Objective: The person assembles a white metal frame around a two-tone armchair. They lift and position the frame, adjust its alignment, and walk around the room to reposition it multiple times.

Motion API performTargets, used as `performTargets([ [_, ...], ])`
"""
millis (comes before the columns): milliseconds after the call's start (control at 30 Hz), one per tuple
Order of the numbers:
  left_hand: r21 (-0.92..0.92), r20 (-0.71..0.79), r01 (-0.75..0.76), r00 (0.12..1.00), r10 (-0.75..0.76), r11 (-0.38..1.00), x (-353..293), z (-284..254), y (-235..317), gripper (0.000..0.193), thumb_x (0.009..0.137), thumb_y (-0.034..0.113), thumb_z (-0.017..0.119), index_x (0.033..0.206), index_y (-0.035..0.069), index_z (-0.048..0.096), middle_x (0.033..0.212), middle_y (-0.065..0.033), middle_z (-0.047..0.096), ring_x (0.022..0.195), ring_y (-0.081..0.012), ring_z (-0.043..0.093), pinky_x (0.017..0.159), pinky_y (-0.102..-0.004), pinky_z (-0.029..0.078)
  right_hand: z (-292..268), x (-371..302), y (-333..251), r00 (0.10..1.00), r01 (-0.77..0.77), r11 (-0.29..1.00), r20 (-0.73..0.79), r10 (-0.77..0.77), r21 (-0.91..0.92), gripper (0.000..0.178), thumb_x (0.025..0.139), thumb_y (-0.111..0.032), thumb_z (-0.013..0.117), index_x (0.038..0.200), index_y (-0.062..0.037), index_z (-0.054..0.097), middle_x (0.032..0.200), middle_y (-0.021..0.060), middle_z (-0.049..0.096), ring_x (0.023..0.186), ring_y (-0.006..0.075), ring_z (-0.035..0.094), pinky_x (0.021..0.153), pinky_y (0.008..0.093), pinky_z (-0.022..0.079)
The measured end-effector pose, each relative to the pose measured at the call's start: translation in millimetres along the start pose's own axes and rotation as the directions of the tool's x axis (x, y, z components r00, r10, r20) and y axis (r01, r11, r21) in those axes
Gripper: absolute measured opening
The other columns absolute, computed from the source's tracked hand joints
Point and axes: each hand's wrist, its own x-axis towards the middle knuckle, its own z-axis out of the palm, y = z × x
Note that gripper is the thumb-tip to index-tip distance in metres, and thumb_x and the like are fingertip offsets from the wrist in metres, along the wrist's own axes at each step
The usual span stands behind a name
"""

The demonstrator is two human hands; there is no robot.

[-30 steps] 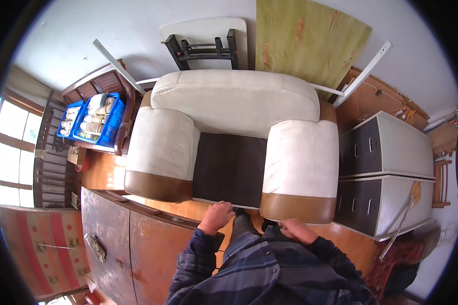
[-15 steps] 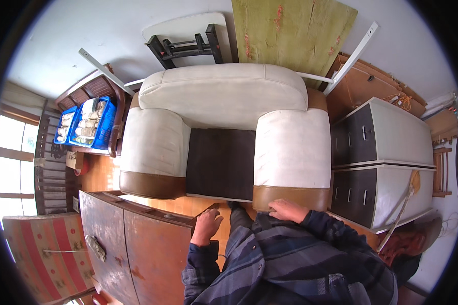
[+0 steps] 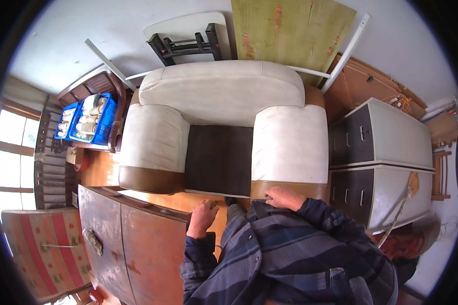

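Observation:
A white armchair with brown lower trim faces me, its dark seat base bare of any cushion. My right hand hangs before the chair's right armrest, fingers curled in; whether it touches the brown front I cannot tell. My left hand is loosely closed beside the corner of a worn brown wooden cabinet. Nothing shows in either hand. Part of my foot is visible between them, at the chair's front edge.
Two blue baskets of rolled cloth-like items rest on a wooden seat at left. Grey cabinets with dark drawer fronts stand right of the chair. Against the wall lean a folded table and a greenish board.
The whole view has shifted slightly. Both hands have moved a little forward, and the fingers of my left hand look more closed. The armchair shows no clear movement of its own.

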Motion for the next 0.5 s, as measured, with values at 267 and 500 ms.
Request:
performTargets([
  [267,0.048,0.015,-0.032,0.999,0.031,0.998,-30,14,-2,0.027,0.091,0.027,0.07,0.104,0.003,0.071,0.107,-0.0199,0.072,0.103,-0.0405,0.067,0.09,-0.0496,0.053,23,-35,-2,0.998,-0.044,0.999,-0.039,0.045,0.019,0.031,0.091,-0.03,0.069,0.106,-0.003,0.069,0.102,0.0218,0.072,0.1,0.0422,0.067,0.086,0.0518,0.053],
  [500,0.089,0.007,0.092,0.996,-0.093,0.992,-108,17,-9,0.029,0.091,0.026,0.069,0.105,0.001,0.073,0.107,-0.0198,0.073,0.102,-0.0388,0.069,0.09,-0.0479,0.055,50,-48,-30,0.994,0.036,0.995,0.1,-0.045,0.092,0.031,0.089,-0.029,0.072,0.107,-0.0042,0.072,0.102,0.0229,0.073,0.099,0.0415,0.069,0.085,0.0508,0.054],
])
